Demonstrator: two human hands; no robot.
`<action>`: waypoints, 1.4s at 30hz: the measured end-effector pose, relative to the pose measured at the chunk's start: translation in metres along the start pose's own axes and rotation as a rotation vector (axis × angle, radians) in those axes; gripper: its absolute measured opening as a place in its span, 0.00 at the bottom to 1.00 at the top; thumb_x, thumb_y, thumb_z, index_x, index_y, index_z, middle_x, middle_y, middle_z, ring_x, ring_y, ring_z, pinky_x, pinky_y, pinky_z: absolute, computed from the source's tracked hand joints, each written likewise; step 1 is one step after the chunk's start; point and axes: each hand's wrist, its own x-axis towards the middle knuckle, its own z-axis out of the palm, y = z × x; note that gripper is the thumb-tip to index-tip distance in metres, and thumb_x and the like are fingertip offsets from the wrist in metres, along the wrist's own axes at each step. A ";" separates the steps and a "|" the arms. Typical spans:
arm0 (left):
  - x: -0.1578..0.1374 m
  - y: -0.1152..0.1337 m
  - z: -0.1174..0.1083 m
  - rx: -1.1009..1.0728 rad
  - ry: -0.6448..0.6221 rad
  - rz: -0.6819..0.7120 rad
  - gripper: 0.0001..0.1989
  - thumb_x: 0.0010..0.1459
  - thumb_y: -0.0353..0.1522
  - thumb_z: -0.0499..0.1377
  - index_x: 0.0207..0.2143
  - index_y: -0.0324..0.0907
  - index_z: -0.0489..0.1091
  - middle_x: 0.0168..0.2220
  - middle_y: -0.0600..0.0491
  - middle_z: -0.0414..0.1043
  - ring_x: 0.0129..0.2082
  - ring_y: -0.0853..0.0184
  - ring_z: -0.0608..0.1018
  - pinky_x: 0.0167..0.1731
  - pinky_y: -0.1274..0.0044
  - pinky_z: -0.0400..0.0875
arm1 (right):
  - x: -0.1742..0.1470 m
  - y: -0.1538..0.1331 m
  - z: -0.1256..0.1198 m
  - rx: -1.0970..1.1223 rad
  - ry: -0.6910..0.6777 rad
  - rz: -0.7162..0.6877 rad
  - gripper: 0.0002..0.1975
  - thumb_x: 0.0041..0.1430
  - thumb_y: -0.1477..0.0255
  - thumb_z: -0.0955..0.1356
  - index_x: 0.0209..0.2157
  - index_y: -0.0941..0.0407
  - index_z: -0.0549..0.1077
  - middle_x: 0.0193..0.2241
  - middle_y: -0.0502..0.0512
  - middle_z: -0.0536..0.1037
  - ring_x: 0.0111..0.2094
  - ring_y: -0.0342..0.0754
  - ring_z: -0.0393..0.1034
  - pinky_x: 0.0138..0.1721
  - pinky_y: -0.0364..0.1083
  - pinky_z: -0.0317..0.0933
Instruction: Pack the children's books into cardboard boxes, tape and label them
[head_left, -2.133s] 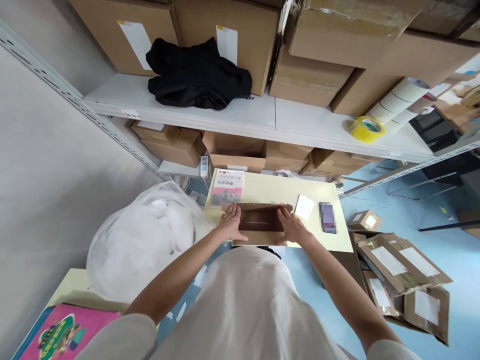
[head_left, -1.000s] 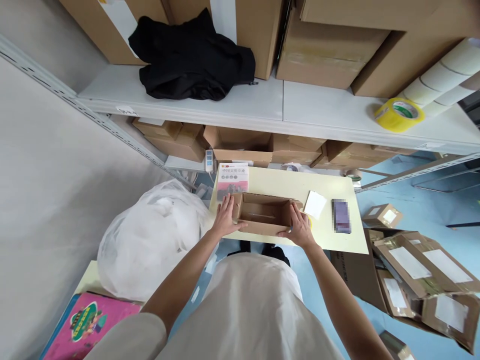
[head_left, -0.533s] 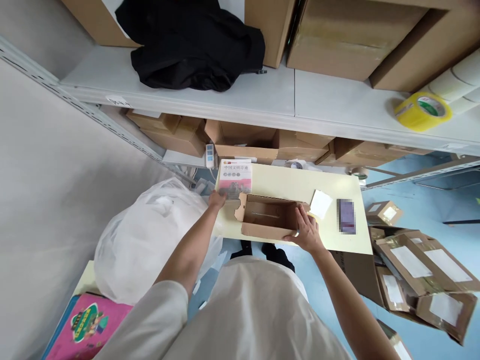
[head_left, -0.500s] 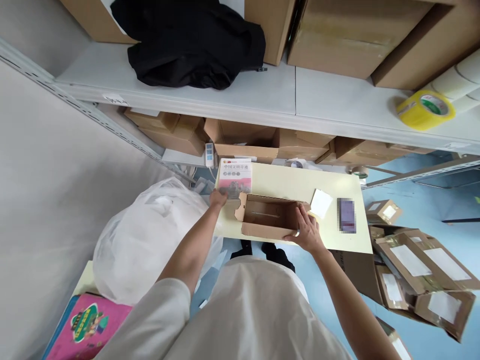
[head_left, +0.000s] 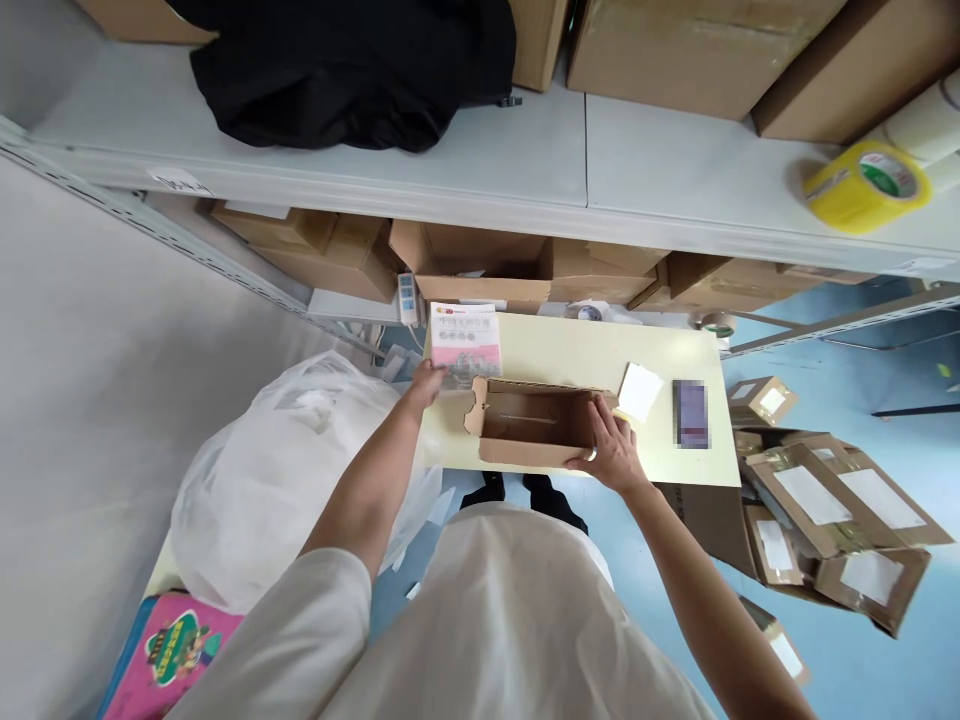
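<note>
An open cardboard box (head_left: 536, 453) lies lengthwise on the pale yellow table (head_left: 555, 350), its left end flap sticking out. My right hand (head_left: 611, 447) grips the box's right end, fingers over the end wall and thumb along the near side. At the far left of the table is a book (head_left: 465, 340) with a white and pink cover. My left hand (head_left: 428, 382) is closed on the book's near left corner; the fingertips are partly hidden. White paper slips (head_left: 640, 391) lie just right of the box, and a blurred purple item (head_left: 691, 414) is farther right.
A big white plastic bag (head_left: 277, 490) bulges beside the table on the left, above a pink printed package (head_left: 176, 650). Shelving (head_left: 360, 180) crosses ahead, holding black cloth (head_left: 352, 80), cartons and yellow tape (head_left: 866, 187). Labelled cartons (head_left: 825, 510) are piled on the right.
The view has tilted and shifted slightly. My left hand keeps hold of the book's corner, and my right hand stays on the box's right end.
</note>
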 end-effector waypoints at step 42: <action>-0.234 0.124 -0.005 -0.437 -0.495 0.188 0.26 0.49 0.46 0.64 0.47 0.43 0.67 0.44 0.49 0.75 0.42 0.60 0.78 0.44 0.69 0.71 | -0.027 -0.081 -0.116 1.755 0.178 -0.237 0.16 0.51 0.61 0.71 0.40 0.53 0.70 0.34 0.52 0.80 0.39 0.51 0.74 0.40 0.48 0.66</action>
